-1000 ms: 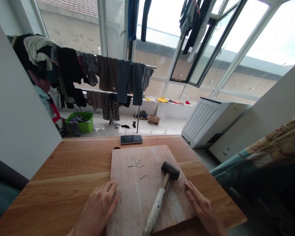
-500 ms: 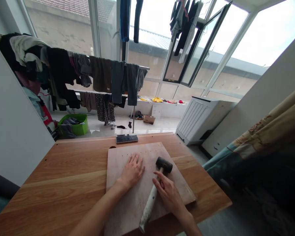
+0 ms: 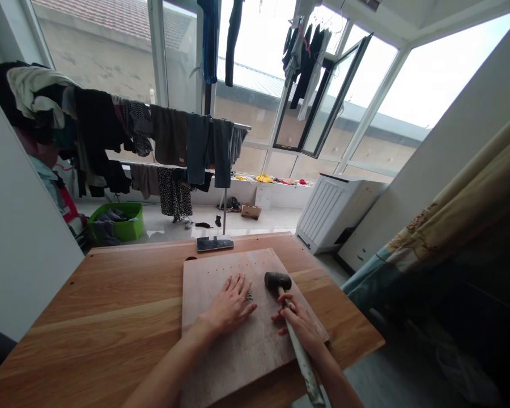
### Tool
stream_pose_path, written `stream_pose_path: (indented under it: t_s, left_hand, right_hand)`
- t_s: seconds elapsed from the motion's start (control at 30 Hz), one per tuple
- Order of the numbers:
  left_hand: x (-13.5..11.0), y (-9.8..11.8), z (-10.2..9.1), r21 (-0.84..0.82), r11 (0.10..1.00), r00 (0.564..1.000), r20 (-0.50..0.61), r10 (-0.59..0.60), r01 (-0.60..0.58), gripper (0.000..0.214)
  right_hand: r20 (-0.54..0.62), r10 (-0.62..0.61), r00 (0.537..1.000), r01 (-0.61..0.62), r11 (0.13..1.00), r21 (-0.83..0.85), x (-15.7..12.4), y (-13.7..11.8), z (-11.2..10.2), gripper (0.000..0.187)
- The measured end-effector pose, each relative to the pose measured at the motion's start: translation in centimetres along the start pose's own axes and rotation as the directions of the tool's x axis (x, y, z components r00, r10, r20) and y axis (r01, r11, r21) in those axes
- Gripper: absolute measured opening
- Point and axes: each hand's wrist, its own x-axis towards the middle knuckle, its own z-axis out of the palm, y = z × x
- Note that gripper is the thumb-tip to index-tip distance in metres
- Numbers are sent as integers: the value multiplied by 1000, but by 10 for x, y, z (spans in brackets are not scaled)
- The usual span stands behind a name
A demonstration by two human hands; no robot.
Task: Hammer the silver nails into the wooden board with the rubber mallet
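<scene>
A square wooden board (image 3: pixel 204 272) lies on a wooden table (image 3: pixel 110 306). My left hand (image 3: pixel 229 306) rests flat on the board with fingers spread, covering most of a few small nails (image 3: pixel 249 295). My right hand (image 3: pixel 300 323) is wrapped round the pale handle of a black-headed mallet (image 3: pixel 277 280). The mallet's head rests on the board just right of my left hand, and its handle runs back toward me past the board's near edge.
A phone (image 3: pixel 215 243) lies at the table's far edge. Beyond stand a clothes rack (image 3: pixel 187 141) full of garments, a green basket (image 3: pixel 117 221) on the floor, a white cabinet (image 3: pixel 335 209) and a patterned curtain (image 3: pixel 450 226) at right.
My left hand moved from the board's near edge onto the nails. My right hand moved from the board's right edge to the mallet handle and closed on it, swinging the handle rightward.
</scene>
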Motion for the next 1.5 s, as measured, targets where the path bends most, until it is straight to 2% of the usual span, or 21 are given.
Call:
stream_pose_path:
  t_s: [0.1,0.2,0.27,0.37,0.43,0.5,0.57,0.77,0.9,1.03,1.2,1.33,1.43,1.5]
  left_hand:
    - [6,4,11,3,998,997,46,57,-57,62]
    - [18,16,14,-52,993,993,43,112,-110,54]
    - [25,21,9,-85,991,994,26,107,-104,48]
    - [29,19,-8,-100,994,999,-19,-43,41,32]
    - [30,11,-21,-107,980,985,-17,-169,166,22]
    - [31,4,-32,-114,961,968,45,-248,251,16]
    - [33,1,-40,-112,952,954,130,-271,286,15]
    - [41,19,-46,-7,993,951,289,-108,115,20]
    - [46,31,-48,21,995,934,344,-99,98,11]
    - [48,30,-52,-26,997,926,373,-60,75,6]
    - [49,25,-55,-68,993,930,362,-69,100,15]
    - [48,19,-54,-169,976,931,359,-69,137,28]
    - [50,9,-48,-266,950,938,339,-68,165,27]
    - [55,1,-39,-366,917,970,231,-73,156,24]
  right_hand:
    - [-39,-28,999,31,997,76,0,5,-5,36]
    - [-127,-50,991,53,998,21,2,7,-6,41]
    - [-178,-49,983,40,998,-55,3,7,-7,41]
    - [-209,-61,976,40,993,-107,3,9,-9,44]
    - [-203,-57,977,45,997,-64,5,11,-11,52]
    - [-193,-33,981,35,999,9,8,13,-12,59]
    - [-169,4,986,6,998,61,11,15,-13,58]
    - [-93,93,991,-86,993,85,16,12,-19,49]
    - [-92,90,992,-84,994,72,13,7,-19,52]
    - [-99,107,989,-100,993,70,13,6,-19,52]
    - [13,111,994,-112,993,32,17,9,-26,39]
    - [77,160,984,-169,977,130,19,6,-34,35]
    - [52,177,983,-182,976,119,20,-1,-39,34]
    - [-3,137,991,-137,990,34,21,-5,-42,32]
